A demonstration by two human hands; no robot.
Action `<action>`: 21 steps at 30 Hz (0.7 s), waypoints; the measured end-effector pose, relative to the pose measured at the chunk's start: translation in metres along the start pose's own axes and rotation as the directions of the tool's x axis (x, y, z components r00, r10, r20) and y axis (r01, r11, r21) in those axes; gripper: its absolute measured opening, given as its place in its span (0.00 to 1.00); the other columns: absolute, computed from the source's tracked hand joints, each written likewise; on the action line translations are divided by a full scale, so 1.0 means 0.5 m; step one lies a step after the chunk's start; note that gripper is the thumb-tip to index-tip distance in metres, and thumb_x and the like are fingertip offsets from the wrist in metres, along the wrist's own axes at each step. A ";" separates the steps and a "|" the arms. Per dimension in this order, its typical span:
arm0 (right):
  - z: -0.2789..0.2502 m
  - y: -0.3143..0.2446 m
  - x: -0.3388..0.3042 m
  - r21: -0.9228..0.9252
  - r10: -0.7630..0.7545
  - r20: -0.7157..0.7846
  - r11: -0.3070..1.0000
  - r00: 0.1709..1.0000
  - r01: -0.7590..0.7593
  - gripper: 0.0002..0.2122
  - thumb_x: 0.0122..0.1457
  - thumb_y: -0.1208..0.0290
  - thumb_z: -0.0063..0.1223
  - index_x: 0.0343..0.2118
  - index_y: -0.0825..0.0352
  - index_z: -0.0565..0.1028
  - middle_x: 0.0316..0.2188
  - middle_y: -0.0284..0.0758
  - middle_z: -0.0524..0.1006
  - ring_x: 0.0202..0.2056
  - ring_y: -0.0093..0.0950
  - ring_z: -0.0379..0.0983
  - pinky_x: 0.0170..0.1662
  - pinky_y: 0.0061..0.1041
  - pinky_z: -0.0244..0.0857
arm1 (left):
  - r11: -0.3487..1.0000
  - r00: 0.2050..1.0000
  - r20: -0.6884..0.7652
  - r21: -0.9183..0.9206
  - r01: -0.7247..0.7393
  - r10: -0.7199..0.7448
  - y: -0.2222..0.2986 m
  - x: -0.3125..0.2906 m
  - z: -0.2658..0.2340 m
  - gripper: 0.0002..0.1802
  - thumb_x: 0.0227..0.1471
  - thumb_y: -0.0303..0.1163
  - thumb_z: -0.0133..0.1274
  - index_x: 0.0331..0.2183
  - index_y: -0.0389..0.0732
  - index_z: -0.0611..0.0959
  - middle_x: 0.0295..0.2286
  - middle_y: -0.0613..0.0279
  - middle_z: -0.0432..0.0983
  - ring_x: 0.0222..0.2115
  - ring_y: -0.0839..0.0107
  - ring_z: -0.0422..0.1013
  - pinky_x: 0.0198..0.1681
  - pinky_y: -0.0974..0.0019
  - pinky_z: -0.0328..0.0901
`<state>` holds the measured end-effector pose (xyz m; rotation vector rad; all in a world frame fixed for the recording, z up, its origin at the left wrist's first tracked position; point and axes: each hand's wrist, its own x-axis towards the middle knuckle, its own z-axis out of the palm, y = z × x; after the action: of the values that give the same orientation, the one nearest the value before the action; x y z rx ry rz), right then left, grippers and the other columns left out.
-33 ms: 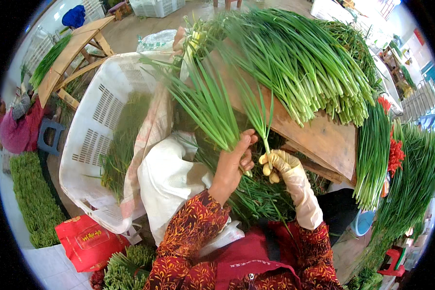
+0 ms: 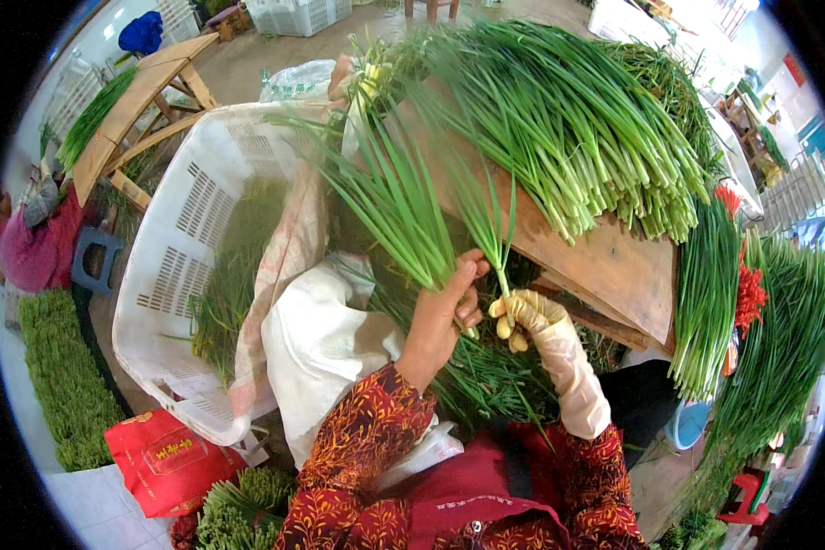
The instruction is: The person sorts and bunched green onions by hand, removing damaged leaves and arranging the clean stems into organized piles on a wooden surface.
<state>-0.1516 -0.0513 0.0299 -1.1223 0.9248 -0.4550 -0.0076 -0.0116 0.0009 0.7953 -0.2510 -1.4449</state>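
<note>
Bare-skinned, my left hand (image 2: 442, 321) is closed round a small bunch of Chinese chives (image 2: 411, 229), pale stem ends toward me and green leaves fanning up and left. Close beside it, my right hand (image 2: 527, 319), in a cream rubber glove, pinches a few more chives (image 2: 491, 240) near their pale ends. Beyond both hands, a thick pile of chives (image 2: 568, 128) lies across a wooden board (image 2: 614, 275), cut ends facing me. Loose green leaves (image 2: 495, 376) lie below my hands, above my lap.
On the left stands a white plastic crate (image 2: 170, 302) with leaves inside, a white woven sack (image 2: 316, 321) against it. A red bag (image 2: 170, 463) sits at lower left. To the right are tied chive bundles (image 2: 706, 302) and a blue basin (image 2: 689, 423). Another person (image 2: 37, 234) sits at far left.
My right hand has shifted very slightly left and down with its chives. My left hand keeps its hold, almost unmoved.
</note>
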 end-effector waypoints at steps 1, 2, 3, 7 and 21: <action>0.004 0.000 -0.003 -0.009 -0.004 0.016 1.000 1.000 0.004 0.12 0.55 0.62 0.42 0.29 0.67 0.72 0.17 0.27 0.70 0.16 0.14 0.59 0.20 0.10 0.51 | 1.000 1.000 0.004 0.003 0.002 -0.002 0.000 -0.002 0.001 0.24 0.48 0.39 0.48 0.43 0.33 0.66 0.31 0.67 0.66 0.15 0.85 0.52 0.17 0.78 0.52; 0.006 0.003 -0.002 -0.001 -0.005 0.020 1.000 1.000 0.005 0.12 0.55 0.63 0.42 0.30 0.67 0.72 0.17 0.27 0.70 0.16 0.14 0.59 0.20 0.10 0.51 | 1.000 1.000 0.002 0.006 0.001 -0.001 0.000 0.001 -0.002 0.28 0.47 0.40 0.50 0.45 0.31 0.64 0.32 0.66 0.66 0.16 0.85 0.52 0.17 0.77 0.52; 0.004 0.008 -0.001 0.005 0.003 0.016 1.000 1.000 -0.003 0.12 0.55 0.63 0.41 0.30 0.67 0.72 0.17 0.27 0.69 0.16 0.14 0.58 0.20 0.10 0.51 | 1.000 1.000 0.000 0.009 -0.003 0.003 -0.002 0.002 0.000 0.27 0.46 0.40 0.50 0.43 0.32 0.66 0.30 0.67 0.66 0.16 0.85 0.52 0.17 0.77 0.52; 0.010 0.010 -0.009 -0.052 -0.006 0.046 0.999 0.999 0.008 0.12 0.56 0.63 0.40 0.30 0.67 0.71 0.18 0.27 0.69 0.16 0.14 0.57 0.21 0.10 0.50 | 1.000 1.000 -0.028 0.027 -0.007 0.008 -0.009 0.004 -0.006 0.20 0.45 0.38 0.53 0.37 0.36 0.69 0.21 0.71 0.64 0.15 0.84 0.53 0.17 0.78 0.52; 0.033 -0.050 0.073 -0.432 -0.250 -0.218 0.891 0.943 0.137 0.15 0.50 0.61 0.48 0.37 0.66 0.70 0.29 0.34 0.73 0.27 0.22 0.68 0.32 0.18 0.61 | 0.999 1.000 0.014 0.041 -0.011 0.011 -0.008 0.013 -0.017 0.07 0.44 0.31 0.51 0.28 0.40 0.72 0.17 0.73 0.62 0.14 0.83 0.57 0.15 0.77 0.54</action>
<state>-0.1143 -0.0784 0.0402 -1.5776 1.1874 -0.6060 -0.0044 -0.0148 -0.0098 0.8169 -0.2959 -1.4388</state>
